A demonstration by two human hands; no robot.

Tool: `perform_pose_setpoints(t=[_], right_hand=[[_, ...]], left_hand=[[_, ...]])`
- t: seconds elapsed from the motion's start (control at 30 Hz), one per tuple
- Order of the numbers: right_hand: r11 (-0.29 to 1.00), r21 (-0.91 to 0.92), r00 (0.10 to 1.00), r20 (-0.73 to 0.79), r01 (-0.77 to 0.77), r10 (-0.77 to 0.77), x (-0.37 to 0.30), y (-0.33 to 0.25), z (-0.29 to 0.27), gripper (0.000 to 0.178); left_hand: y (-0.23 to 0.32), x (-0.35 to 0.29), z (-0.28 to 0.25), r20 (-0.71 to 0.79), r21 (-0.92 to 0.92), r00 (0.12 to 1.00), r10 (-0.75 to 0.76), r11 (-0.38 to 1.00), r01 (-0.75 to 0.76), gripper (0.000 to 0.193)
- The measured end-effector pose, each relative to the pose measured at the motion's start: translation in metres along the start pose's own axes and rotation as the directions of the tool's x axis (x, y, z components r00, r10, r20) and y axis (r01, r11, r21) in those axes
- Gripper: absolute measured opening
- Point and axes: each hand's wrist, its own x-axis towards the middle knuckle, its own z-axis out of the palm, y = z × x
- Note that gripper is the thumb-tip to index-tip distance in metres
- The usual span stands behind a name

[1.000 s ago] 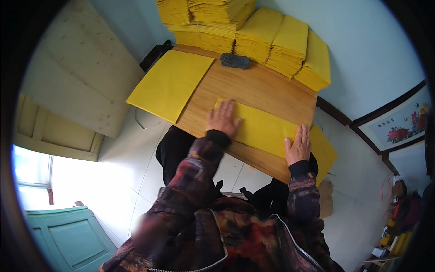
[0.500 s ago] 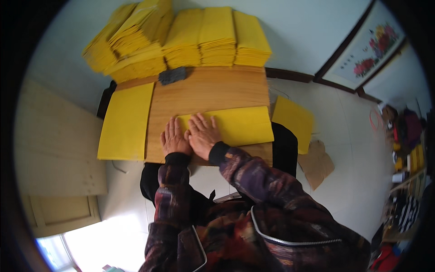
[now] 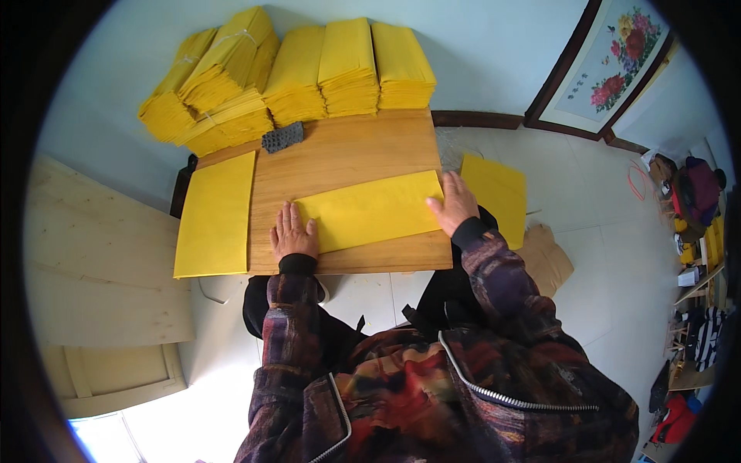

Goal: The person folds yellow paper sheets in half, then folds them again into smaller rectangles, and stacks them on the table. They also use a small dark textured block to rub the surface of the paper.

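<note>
Yellow folded sheet [image 3: 374, 210] lies on near part of counter [image 3: 355, 150], between the hands; long axis left to right, right end angled slightly far. Left hand [image 3: 294, 233] touches left end, right hand [image 3: 457, 204] right end, neither clearly nearer. Each grip flattened, fingers extended, nothing clasped.

The left hand [image 3: 295, 233] and right hand [image 3: 457, 202] each hide part of an end of the yellow folded sheet [image 3: 370, 210], and the yellow stacks [image 3: 292, 73] conceal the far left of the bench [image 3: 363, 147]. The upper edge cuts off the framed flower picture [image 3: 614, 73]; the lower edge cuts off the patterned jacket [image 3: 432, 378]. Small items along the right rim [image 3: 698, 189] cannot be individually identified.
</note>
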Motion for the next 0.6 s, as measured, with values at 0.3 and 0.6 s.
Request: perform_pose_setpoints(t=[0.3, 0.6], right_hand=[[0.885, 0.462, 0.998, 0.000, 0.055, -0.062, -0.080, -0.009, -0.050, 0.015], [0.666, 0.715, 0.826, 0.496, -0.212, -0.269, -0.130, -0.042, -0.003, 0.018]], left_hand=[[-0.002, -0.060, -0.009, -0.049, -0.133, 0.998, -0.034, 0.991, 0.027, 0.055], [-0.028, -0.133, 0.000, -0.146, -0.788, 0.988, -0.048, 0.609, -0.087, 0.017]])
